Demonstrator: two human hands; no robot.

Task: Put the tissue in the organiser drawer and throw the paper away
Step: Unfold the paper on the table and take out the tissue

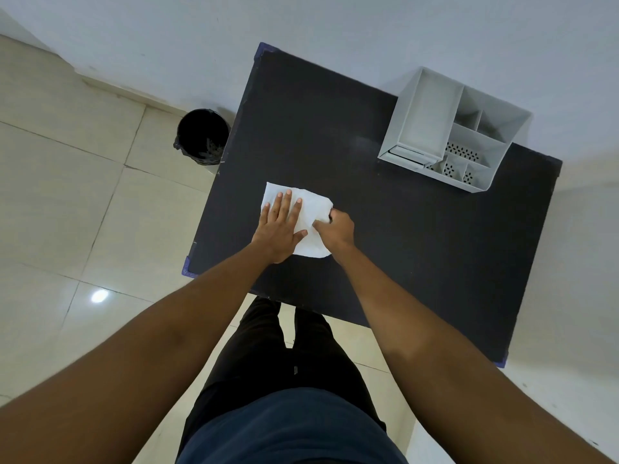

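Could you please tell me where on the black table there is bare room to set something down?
The table is bare between the white tissue and the grey organiser, along its near right side, and at the far left corner beside the bin. The near left is crowded: the left hand presses the tissue flat while the right hand grips its edge.

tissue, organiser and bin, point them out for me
tissue (313, 204), head view, bare white patch between the two hands
organiser (425, 105), head view, floor of its big left compartment
bin (201, 133), head view, dark inside of the black liner
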